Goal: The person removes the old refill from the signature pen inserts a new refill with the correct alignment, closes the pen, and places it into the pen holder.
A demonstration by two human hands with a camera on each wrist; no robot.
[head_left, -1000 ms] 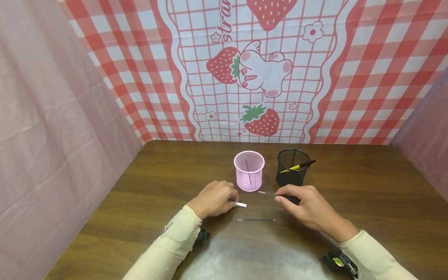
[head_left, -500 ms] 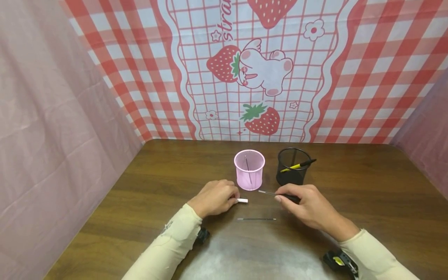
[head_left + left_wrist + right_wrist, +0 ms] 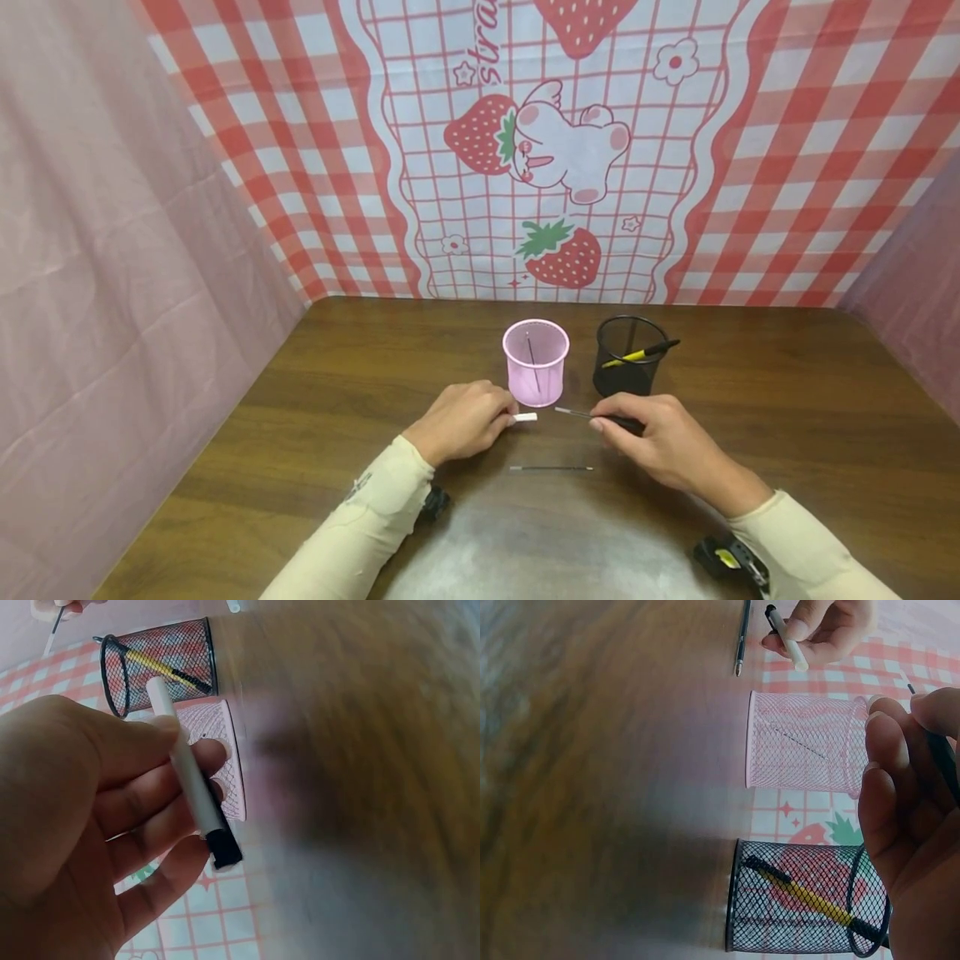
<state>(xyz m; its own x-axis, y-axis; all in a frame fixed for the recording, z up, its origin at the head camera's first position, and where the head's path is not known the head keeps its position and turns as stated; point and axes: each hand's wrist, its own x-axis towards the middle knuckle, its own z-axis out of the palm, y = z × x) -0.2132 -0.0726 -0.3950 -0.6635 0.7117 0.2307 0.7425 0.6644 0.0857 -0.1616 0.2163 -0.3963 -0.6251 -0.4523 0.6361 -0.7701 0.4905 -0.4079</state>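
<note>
A red-and-white checked cloth printed with strawberries [image 3: 570, 150] hangs behind a dark brown wood-grain counter [image 3: 360, 375], with a pale pink fabric curtain [image 3: 135, 275] along the left side. Two hands in cream sleeves reach in over the counter, both grasping. The left hand [image 3: 468, 423] pinches a slim white tube with a black end [image 3: 191, 772] between thumb and fingers, just in front of a round pink mesh cup [image 3: 536, 377]. The right hand [image 3: 663, 437] grips a slender black barrel [image 3: 626, 424] near a round black mesh cup [image 3: 621, 382] standing right of the pink one. A black-and-yellow pen [image 3: 637, 356] leans in the black cup, its black end over the rim. A thin dark refill [image 3: 551, 468] lies on the counter, nearer the wearer than both cups. A similar thin dark rod [image 3: 532, 358] leans inside the pink cup. From the right hand a thin grey stem with a pale tip [image 3: 573, 412] points left, its tip apart from the white tube.
</note>
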